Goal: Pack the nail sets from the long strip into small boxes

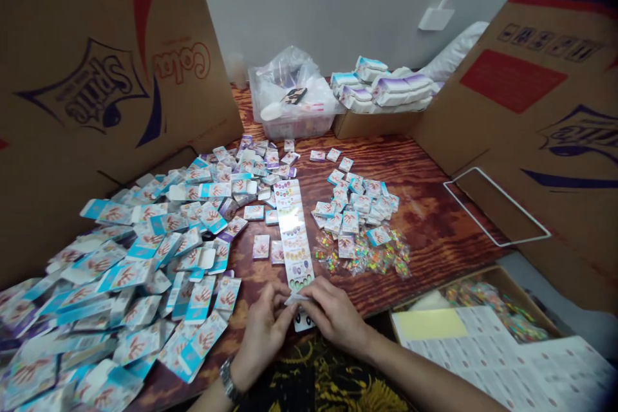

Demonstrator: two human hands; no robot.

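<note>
Left hand (pixel 263 335): narrow, I pinch a small white card (pixel 295 299).
Right hand (pixel 333 315): narrow on it too, near a printed strip (pixel 293 232).
Piles: large carton pile (pixel 145 257) left, smaller carton pile (pixel 355 209) right.

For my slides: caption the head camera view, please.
Left hand and right hand pinch a small white piece at a printed strip, beside heaped printed cartons.

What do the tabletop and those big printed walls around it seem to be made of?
The tabletop looks like glossy varnished wood, reddish-brown with dark grain, though it could be laminate. The walls seem to be matte brown cardboard cartons, showing Sprite print and fold creases.
</note>
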